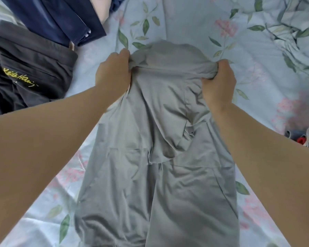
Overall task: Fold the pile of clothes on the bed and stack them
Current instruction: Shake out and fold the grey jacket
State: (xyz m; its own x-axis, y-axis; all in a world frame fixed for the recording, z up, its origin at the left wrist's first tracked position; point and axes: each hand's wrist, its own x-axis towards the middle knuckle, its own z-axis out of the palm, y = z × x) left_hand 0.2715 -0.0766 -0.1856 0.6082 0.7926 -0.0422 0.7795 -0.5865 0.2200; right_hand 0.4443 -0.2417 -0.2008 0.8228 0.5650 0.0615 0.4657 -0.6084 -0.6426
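While outstretched, hands [112, 72] [218, 82] tight around grey garment [159, 139]

A: Plain grey garment [159, 139] dead centre, one even shade!
B: Under it, a pale blue sheet [194, 24], green leaves and pink blossoms. Ten o'clock, black garment [34, 56] with yellow script; eleven o'clock, navy garment [61, 18].

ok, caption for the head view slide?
Left hand and right hand grip a grey garment over the floral bedsheet.
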